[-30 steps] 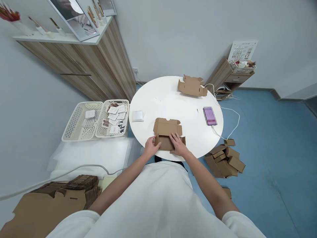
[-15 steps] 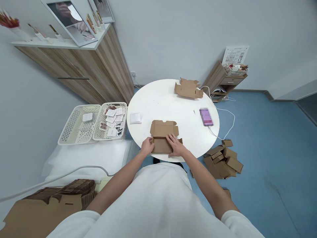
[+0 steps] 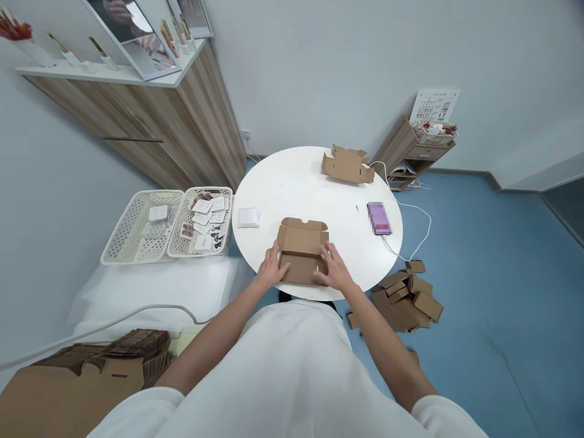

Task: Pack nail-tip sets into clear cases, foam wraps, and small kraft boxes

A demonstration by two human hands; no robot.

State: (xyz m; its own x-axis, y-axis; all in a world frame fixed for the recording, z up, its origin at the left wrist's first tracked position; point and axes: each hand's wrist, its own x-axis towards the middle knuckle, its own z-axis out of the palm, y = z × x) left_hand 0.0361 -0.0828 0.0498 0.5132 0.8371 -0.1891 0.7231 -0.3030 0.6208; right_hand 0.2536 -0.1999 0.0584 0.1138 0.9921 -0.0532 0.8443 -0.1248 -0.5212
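Observation:
A brown cardboard box (image 3: 302, 237) lies at the near edge of the round white table, its lid standing open on the far side. At its left wall is my left hand (image 3: 272, 267), fingers apart, thumb reaching over the rim. My right hand (image 3: 334, 267) is at the right wall with its fingers spread and thumb over the inside. Both hands appear to touch the side walls; the exact contact is hard to make out. Another partly folded cardboard box (image 3: 347, 165) sits at the table's far side.
On the white table (image 3: 301, 182) are a white packet (image 3: 249, 217) and a purple phone (image 3: 379, 218) with a cable. Two white baskets (image 3: 170, 251) stand at the left, one with cards. Flat cardboard (image 3: 77, 389) is stacked lower left; cardboard boxes (image 3: 408, 301) lie on the floor at right.
My right hand has moved from inside the box to its right wall, and the right side flap now stands folded up. My left hand has opened from its pinch at the left side.

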